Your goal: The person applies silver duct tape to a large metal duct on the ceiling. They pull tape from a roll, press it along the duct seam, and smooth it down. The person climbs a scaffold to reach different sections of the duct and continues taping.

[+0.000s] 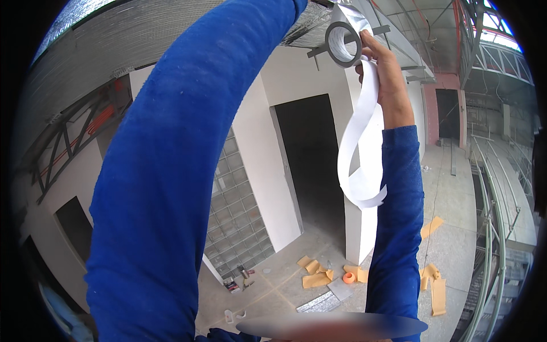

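Observation:
My right hand (pixel 392 80) is raised at the upper right, its fingers closed on a roll of silver foil tape (pixel 355 56). A length of foil runs up from the roll toward the top edge. A long white backing strip (pixel 348 145) dangles below the hand in a loose curl, its lower end by my right sleeve (pixel 399 199). My left arm, in a blue sleeve (pixel 171 125), reaches up across the view to the top edge; the left hand is beyond the picture.
Silvery insulation with mesh (pixel 131 62) spans overhead, with a metal bar (pixel 379 31) behind the roll. Below lie brown paper scraps (pixel 317 278), an orange tape roll (pixel 348 277) and foil-faced pieces (pixel 319 303). A dark doorway (pixel 310 159) stands ahead; metal railings (pixel 490 251) run along the right.

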The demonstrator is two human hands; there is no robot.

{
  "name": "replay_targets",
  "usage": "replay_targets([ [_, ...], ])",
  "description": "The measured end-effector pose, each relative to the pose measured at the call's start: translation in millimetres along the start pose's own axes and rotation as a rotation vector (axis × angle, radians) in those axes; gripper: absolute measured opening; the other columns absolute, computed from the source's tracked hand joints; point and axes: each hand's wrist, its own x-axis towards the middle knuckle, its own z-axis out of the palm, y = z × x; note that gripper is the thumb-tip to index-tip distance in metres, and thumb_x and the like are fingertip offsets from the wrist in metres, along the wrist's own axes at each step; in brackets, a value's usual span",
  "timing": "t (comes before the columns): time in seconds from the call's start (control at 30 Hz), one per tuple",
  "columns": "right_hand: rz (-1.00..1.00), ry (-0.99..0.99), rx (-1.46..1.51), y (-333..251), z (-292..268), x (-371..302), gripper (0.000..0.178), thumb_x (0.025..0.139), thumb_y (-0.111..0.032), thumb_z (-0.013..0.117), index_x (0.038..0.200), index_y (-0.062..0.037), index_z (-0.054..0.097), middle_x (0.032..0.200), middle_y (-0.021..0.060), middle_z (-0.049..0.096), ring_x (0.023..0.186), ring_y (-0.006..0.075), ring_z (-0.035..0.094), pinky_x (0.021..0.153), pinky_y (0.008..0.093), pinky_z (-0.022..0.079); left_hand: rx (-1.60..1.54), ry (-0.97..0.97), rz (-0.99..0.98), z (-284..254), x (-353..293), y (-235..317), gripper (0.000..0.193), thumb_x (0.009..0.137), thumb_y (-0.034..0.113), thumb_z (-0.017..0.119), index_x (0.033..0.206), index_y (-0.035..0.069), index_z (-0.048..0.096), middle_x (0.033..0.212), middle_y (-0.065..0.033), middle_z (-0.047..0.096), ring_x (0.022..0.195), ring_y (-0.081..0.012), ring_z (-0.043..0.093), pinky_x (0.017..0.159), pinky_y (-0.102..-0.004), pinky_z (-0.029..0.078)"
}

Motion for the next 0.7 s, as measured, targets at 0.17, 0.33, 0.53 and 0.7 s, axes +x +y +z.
replay_targets([
  [0.17,0.083,-0.088,0.013,-6,-3,-2,0.069,0.091,-0.054,0.076,0.125,0.0062,0.067,0.1,0.0173,0.071,0.071,0.0162,0.068,0.061,0.0315,0.057,0.041,-0.003,-0.021,-1,-1,4,0.034,0.089,0.024,0.065,0.114,0.007,0.08,0.122,-0.0215,0.076,0.123,-0.0391,0.07,0.109,-0.0557,0.046],
  [0.33,0.104,-0.089,-0.024,-7,-1,-3,0.065,0.093,-0.051,0.075,0.122,0.007,0.067,0.099,0.0203,0.072,0.07,0.0182,0.069,0.062,0.0317,0.058,0.1,0.022,-0.082,-1,1,9,0.036,0.088,0.025,0.066,0.114,0.004,0.08,0.122,-0.0229,0.076,0.122,-0.0412,0.07,0.107,-0.0534,0.049],
  [0.53,0.126,-0.137,-0.099,-9,6,2,0.064,0.093,-0.053,0.073,0.121,0.0042,0.068,0.101,0.0219,0.072,0.07,0.02,0.07,0.063,0.0329,0.059,0.09,0.073,-0.107,0,-3,10,0.035,0.086,0.024,0.067,0.11,0.004,0.081,0.122,-0.0251,0.076,0.123,-0.0426,0.069,0.106,-0.05,0.052],
  [0.7,0.112,-0.112,-0.137,-9,7,3,0.061,0.093,-0.053,0.073,0.12,0.0019,0.07,0.101,0.0222,0.072,0.065,0.0203,0.069,0.061,0.0327,0.059,0.086,0.11,-0.09,0,-2,8,0.035,0.085,0.023,0.067,0.109,0.002,0.081,0.12,-0.0265,0.076,0.122,-0.0446,0.069,0.104,-0.0503,0.053],
])
